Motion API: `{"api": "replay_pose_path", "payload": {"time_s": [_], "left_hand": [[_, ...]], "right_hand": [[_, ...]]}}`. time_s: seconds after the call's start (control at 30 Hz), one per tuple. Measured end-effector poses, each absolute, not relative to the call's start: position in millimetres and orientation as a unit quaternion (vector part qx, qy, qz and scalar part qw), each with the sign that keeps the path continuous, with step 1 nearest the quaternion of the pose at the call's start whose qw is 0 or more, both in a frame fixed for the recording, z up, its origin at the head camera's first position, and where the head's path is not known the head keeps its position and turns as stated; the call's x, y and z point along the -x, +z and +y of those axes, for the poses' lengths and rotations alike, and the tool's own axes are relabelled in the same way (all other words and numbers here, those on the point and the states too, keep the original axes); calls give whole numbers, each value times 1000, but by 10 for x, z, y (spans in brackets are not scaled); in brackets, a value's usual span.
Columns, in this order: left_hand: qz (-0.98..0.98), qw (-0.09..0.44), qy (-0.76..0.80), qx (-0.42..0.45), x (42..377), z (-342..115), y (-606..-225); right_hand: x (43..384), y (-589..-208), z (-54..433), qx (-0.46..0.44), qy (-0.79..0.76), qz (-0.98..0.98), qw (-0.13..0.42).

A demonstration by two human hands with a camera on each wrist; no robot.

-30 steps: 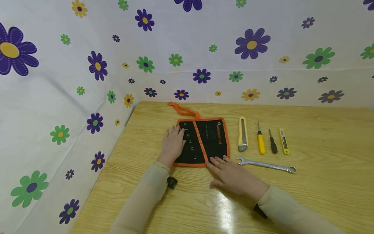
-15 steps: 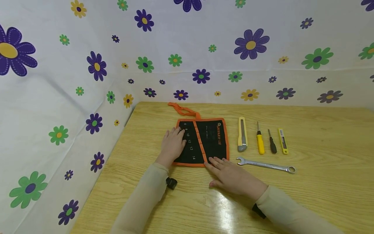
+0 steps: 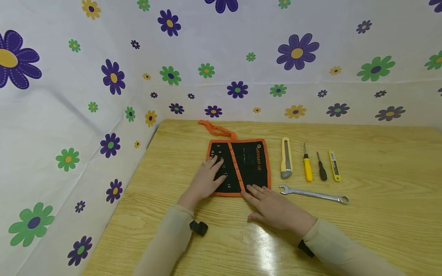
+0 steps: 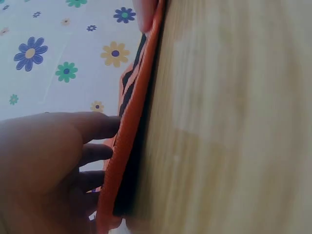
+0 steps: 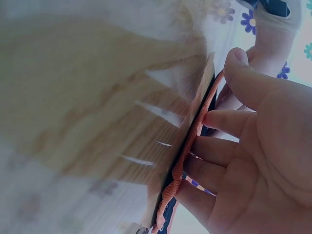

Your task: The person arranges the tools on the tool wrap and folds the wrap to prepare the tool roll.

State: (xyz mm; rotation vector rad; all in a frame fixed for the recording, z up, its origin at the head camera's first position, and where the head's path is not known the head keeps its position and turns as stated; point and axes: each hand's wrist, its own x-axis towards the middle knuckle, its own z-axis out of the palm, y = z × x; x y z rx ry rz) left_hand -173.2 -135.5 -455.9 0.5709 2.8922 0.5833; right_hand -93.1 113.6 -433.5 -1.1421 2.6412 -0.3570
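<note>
A black tool pouch (image 3: 252, 165) with orange trim lies spread out on the table, its pocket side up, with numbers beside the pockets. Fingers of my left hand (image 3: 203, 181) rest on its left half, slightly bent and spread over the numbers. Across the lower right corner lies my right hand (image 3: 277, 209), its fingers fairly straight and touching the fabric. In the left wrist view the orange border (image 4: 127, 131) runs past the fingertips. The right wrist view shows the right hand's palm (image 5: 278, 146) with fingertips on the pouch's edge. Neither hand grips anything.
Right of the pouch lie a yellow utility knife (image 3: 286, 158), a yellow screwdriver (image 3: 308, 168), a small black screwdriver (image 3: 322, 170) and a slim yellow case (image 3: 334, 166). A combination wrench (image 3: 314, 194) is near my right hand. An orange strap (image 3: 217, 130) trails behind the pouch.
My left hand has slid toward me and slightly right on the pouch, uncovering print near its upper left edge. The right hand stays in place.
</note>
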Motion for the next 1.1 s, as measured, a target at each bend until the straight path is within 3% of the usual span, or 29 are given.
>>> {"api": "replay_pose_path", "payload": {"time_s": [0.33,1.1], "left_hand": [[941,74,244,-224,1580,-1412,-4603],[921,39,295,-250,1580,-1521,-4846]], "right_hand": [[934,-4357,1138,397,-117,904,112],[957,-4331,1222,421,-108,894,105]]}}
